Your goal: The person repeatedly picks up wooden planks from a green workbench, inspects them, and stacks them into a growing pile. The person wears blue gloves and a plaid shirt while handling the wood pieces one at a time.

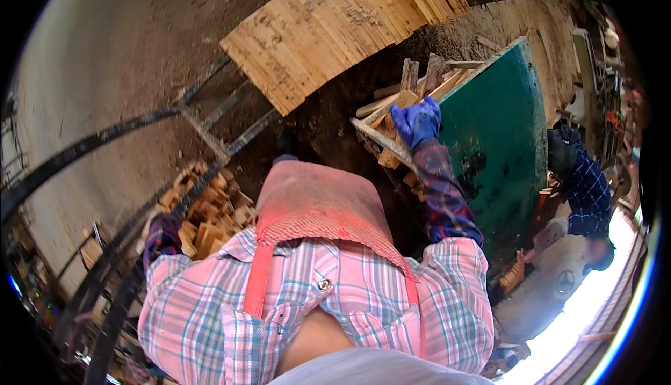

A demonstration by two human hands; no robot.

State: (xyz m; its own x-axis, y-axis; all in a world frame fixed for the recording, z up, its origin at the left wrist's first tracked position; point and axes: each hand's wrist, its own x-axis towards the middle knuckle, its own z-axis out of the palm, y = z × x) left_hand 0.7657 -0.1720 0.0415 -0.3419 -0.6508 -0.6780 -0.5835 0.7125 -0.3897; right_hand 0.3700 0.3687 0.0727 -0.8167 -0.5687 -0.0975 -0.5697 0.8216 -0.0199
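My right hand (417,121), in a blue glove, is over a pile of wood offcuts (386,112) beside a green board (500,133). Its fingers are curled down among the pieces, and what they hold, if anything, is hidden. A pale bar (383,140) edges the pile just below the glove. On the other side, my left forearm (163,235) in a dark plaid sleeve reaches down by a heap of small wood blocks (210,210); that hand does not show. A red apron (318,196) hangs in front of me.
A long row of stacked wooden slats (342,25) lies ahead on a metal frame (210,112). Curved dark rails (84,154) run along the left. At the right, beyond the green board, another person in a dark checked sleeve (587,189) bends down close by.
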